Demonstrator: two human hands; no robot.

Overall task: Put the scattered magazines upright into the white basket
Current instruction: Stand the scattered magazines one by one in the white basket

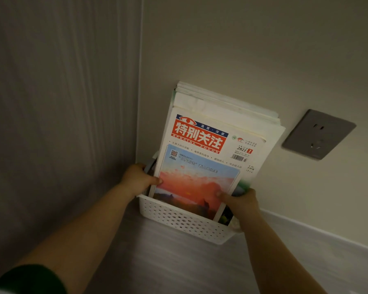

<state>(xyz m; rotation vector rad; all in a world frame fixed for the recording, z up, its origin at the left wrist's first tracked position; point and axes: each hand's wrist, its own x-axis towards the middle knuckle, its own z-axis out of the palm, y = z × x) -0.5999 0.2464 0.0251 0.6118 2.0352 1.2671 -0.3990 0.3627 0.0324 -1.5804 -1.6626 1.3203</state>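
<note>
Several magazines point(212, 141) stood upright in the white perforated basket point(185, 223) on the floor, leaning back against the wall beside a grey socket point(318, 134). The left hand point(138, 179) pinched the stack's left edge, thumb on the front cover; the right hand point(240, 202) gripped its lower right corner likewise.

perforated white plastic basket point(185, 221), glossy paper magazines point(202, 158)
</note>
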